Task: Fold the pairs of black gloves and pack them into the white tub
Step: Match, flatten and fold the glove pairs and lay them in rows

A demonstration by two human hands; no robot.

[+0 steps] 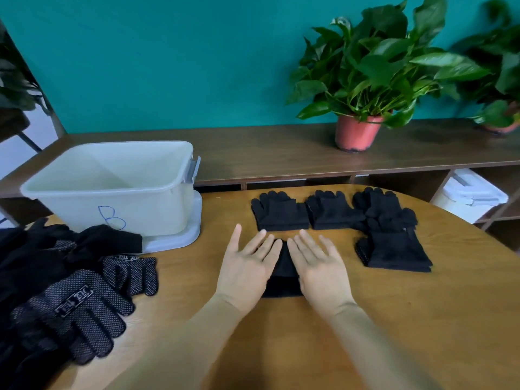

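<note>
- While the loose gloves [70, 291] sprawl just in front of the white tub [84, 204], no glove shows inside it yet.
- Right of the tub, the left hand [247, 266] lies flat, fingers straight, pressing the folded pair [282, 268].
- Right hand [318, 266], same: spread flat on that pair, gripping nothing.
- Further right of the tub, the finished pairs [334, 212] wait.
- Risk: lift the palms carelessly and the knit could spring open; a one-handed carry to the tub might shed a glove.
- Hidden: most of the pressed pair sits under the palms, and the loose gloves run off the left edge.
</note>
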